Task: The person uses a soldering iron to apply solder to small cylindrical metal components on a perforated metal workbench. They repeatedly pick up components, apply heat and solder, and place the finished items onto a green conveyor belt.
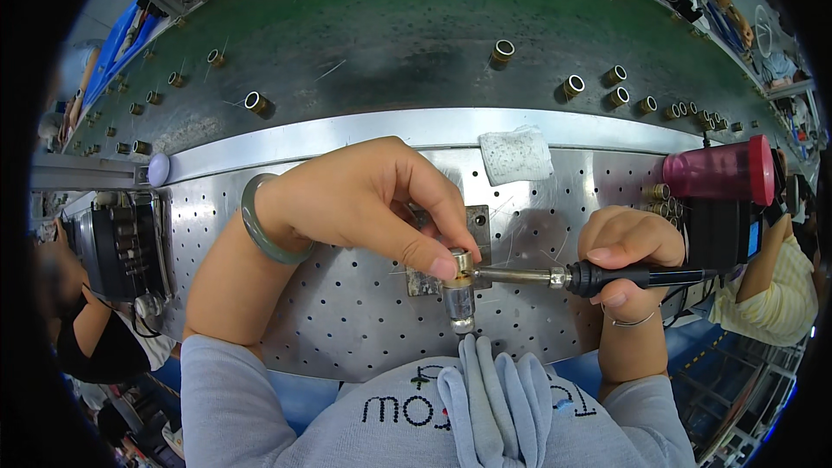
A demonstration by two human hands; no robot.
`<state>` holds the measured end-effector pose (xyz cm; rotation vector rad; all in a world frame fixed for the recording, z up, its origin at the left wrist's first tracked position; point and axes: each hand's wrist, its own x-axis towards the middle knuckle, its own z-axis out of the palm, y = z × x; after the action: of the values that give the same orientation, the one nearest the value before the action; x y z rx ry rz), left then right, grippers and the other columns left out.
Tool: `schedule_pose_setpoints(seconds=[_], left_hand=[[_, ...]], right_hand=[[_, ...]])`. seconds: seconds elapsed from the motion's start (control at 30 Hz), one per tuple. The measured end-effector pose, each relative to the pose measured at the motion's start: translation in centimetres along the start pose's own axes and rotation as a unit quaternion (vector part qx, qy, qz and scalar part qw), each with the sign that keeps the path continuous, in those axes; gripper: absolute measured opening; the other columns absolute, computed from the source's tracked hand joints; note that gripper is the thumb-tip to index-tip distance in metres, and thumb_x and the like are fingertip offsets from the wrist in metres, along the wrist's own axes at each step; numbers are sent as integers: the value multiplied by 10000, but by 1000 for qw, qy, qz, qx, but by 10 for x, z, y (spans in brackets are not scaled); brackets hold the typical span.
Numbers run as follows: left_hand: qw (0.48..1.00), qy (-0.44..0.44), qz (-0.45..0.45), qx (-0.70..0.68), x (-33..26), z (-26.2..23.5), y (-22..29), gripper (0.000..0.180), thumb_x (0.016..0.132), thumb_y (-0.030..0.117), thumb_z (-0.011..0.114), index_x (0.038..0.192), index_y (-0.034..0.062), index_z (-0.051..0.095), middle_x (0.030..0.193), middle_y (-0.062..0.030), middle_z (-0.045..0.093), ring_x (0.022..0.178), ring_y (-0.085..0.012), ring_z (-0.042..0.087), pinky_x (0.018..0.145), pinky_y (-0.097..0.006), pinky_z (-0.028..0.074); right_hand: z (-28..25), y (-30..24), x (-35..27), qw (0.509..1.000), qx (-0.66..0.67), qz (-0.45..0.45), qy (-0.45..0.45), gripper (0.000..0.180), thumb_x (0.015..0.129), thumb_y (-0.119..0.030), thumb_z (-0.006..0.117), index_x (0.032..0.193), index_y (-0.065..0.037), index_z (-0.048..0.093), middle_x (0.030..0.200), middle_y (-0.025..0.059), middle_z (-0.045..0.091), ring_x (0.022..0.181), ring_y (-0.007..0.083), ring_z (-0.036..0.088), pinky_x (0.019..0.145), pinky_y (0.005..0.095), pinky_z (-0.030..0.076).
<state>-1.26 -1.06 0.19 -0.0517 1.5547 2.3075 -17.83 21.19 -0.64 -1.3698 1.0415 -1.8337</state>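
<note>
We look down on a perforated steel surface (347,295), with a long green conveyor belt (416,17) behind it carrying many small brass-ringed cylinders, too many and too small toward the ends to count. At the far left sits one black boxy device (121,247). Moving right, our left hand (364,199), a green bangle (260,225) on its wrist, has its grip pinched on one small brass-ringed coil part (462,264), which sits on top of a short upright metal post (459,303). Behind it lies one white speckled sponge pad (516,154). Further right, one black-handled soldering iron (598,276) lies almost level, its long axis running left to right and its metal tip touching the coil part from the right. Our right hand (628,251) has its grip closed round the iron's handle, well apart from the part; the left hand is the nearer one. At the far right stands one pink-lidded translucent container (724,169).
</note>
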Motion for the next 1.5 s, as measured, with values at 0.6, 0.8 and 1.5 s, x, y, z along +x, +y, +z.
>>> schedule_pose_setpoints(seconds=[0.6,0.8,1.5], left_hand=[[1000,-4,-2,2,-1,1,3,273,711,-64,724,979,-61,675,901,-114,628,764,-113,580,641,-185,459],[1000,-7,6,-10,-1,4,2,281,712,-67,715,989,-60,671,896,-101,622,746,-102,561,639,-187,453],[999,-17,26,-27,2,-4,-3,409,685,-31,734,1082,-49,637,1015,-126,628,803,-118,569,671,-197,446]], right_hand=[[-2,-4,-4,1000,-8,20,18,252,633,22,749,861,49,647,631,96,605,520,188,556,504,263,413],[-3,-4,-2,1000,-29,3,2,260,641,12,754,873,51,643,631,100,607,516,186,556,508,261,416],[-7,-7,-7,997,-39,18,68,159,683,-34,719,800,20,625,661,85,602,544,180,545,524,278,421]])
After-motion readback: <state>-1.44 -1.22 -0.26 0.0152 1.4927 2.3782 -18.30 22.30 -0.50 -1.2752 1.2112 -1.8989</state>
